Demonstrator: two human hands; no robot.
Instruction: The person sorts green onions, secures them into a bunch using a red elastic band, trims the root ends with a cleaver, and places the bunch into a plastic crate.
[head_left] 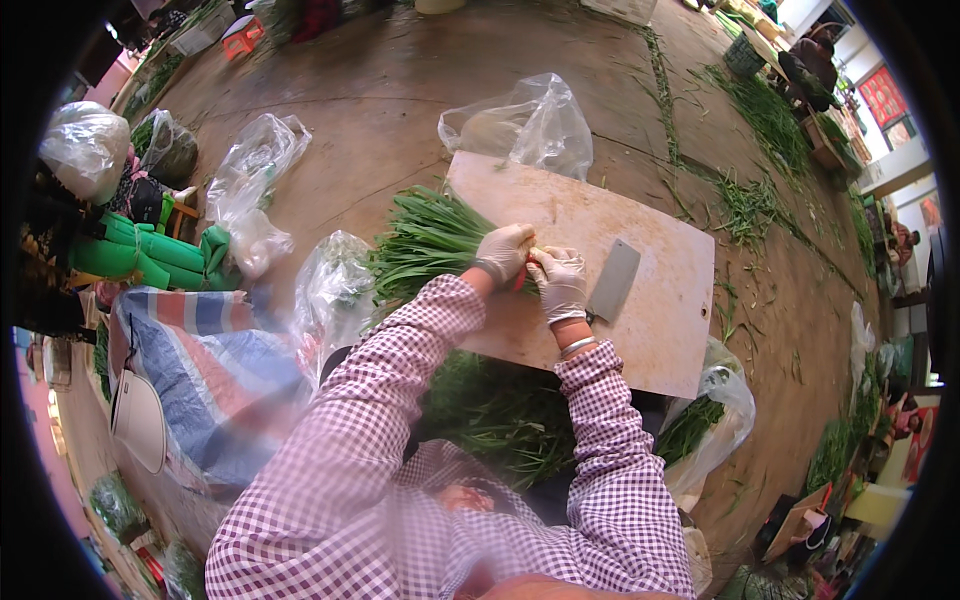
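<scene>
A bunch of long, flat green leaves like garlic chives lies across the left side of a pale cutting board, its leaf tips spread past the edge. My left hand, in a thin whitish glove, is closed round the pale stem end. Close beside it, my right hand, gloved too, has its fingers pinched together at a red strip by the stems. How far the strip goes round the bunch is hidden by my hands. A cleaver rests flat on the board, just right of my right hand.
Loose greens lie below the board, before my body. A clear plastic bag touches its far edge; another bag holds greens at right. A striped woven sheet spreads at left. People sit around the room's edges, and scattered leaves litter the floor.
</scene>
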